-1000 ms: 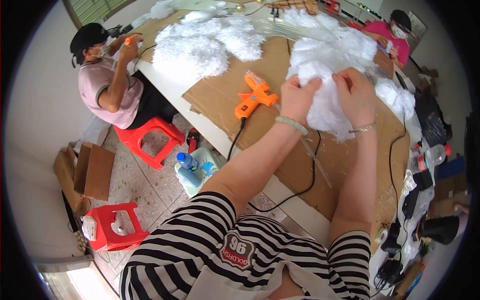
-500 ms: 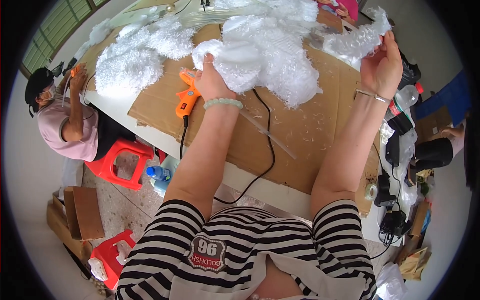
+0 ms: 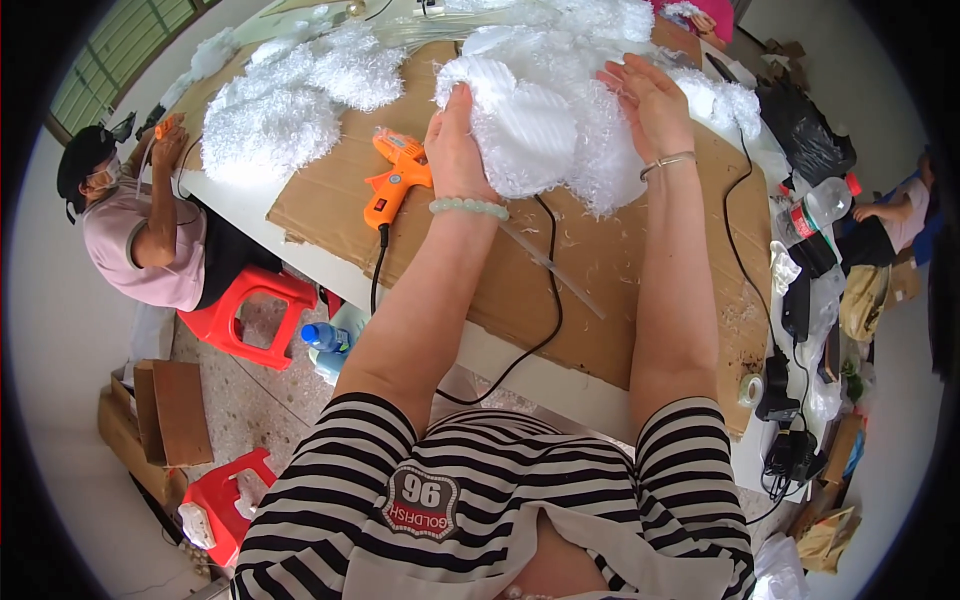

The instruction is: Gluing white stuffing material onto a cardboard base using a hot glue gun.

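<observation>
My left hand point(image 3: 462, 150) is closed on a piece of white tinsel-like fluffy fabric point(image 3: 535, 130), its smooth ribbed side facing me. My right hand point(image 3: 655, 105) is beside the right edge of this fabric, palm partly turned up and fingers stretched toward it; whether the fingertips touch it is hard to tell. Just left of my left wrist an orange glue gun point(image 3: 397, 190) lies on the cardboard, its nozzle end pointing away. A thin translucent stick point(image 3: 560, 275) lies on the cardboard between my forearms.
Cardboard point(image 3: 680, 235) with white shreds covers the table. Another white fluffy heap point(image 3: 270, 130) lies left, more fluff point(image 3: 715, 105) right. Black cords point(image 3: 545, 330) cross the surface. A clear bottle point(image 3: 825, 205) lies right. A co-worker point(image 3: 150, 230) sits left on a red stool point(image 3: 250, 315).
My right hand has come down and leftward from the raised end of white fluff to the fabric by my left hand. My left hand, with the fabric, has shifted slightly right.
</observation>
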A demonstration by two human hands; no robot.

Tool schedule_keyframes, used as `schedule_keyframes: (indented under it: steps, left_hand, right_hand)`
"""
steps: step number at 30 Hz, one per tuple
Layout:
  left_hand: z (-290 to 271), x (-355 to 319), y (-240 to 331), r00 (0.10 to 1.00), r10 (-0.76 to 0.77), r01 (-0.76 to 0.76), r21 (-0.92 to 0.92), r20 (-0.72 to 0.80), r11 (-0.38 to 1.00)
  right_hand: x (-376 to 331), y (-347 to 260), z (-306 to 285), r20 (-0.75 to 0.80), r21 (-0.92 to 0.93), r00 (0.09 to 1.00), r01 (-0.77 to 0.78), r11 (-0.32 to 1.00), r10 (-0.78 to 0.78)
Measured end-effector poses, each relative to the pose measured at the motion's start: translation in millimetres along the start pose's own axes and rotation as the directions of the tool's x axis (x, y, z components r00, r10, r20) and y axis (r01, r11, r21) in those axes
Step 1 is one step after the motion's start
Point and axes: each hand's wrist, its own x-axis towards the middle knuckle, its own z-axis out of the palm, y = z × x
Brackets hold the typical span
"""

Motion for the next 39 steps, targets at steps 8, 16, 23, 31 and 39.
schedule_keyframes:
  steps: [8,16,23,31,39]
  left_hand:
    - [16,-15,2,0.995,0.039,-0.027,0.128,-0.095,0.991]
    - [17,-20,1,0.993,0.041,-0.062,0.199,0.11,0.978]
    - [10,-11,0,0.994,0.092,-0.075,0.245,-0.059,0.967]
    - [8,-7,7,0.94,0.135,-0.114,0.084,-0.314,0.99]
    - [7,-11,11,0.99,0.103,-0.1,0.03,-0.097,0.994]
  right_hand:
    - [-29,-30,23,0.337,-0.315,0.924,0.293,0.903,-0.182]
    - [-42,-12,47,0.515,-0.518,0.846,0.434,0.737,-0.137]
    - [-50,-51,36,0.327,-0.324,0.872,0.466,0.823,-0.365]
    - [-49,-111,-29,0.244,0.615,0.859,0.222,0.756,-0.45]
    - [-18,-43,8,-0.149,-0.044,0.926,0.344,0.938,-0.347]
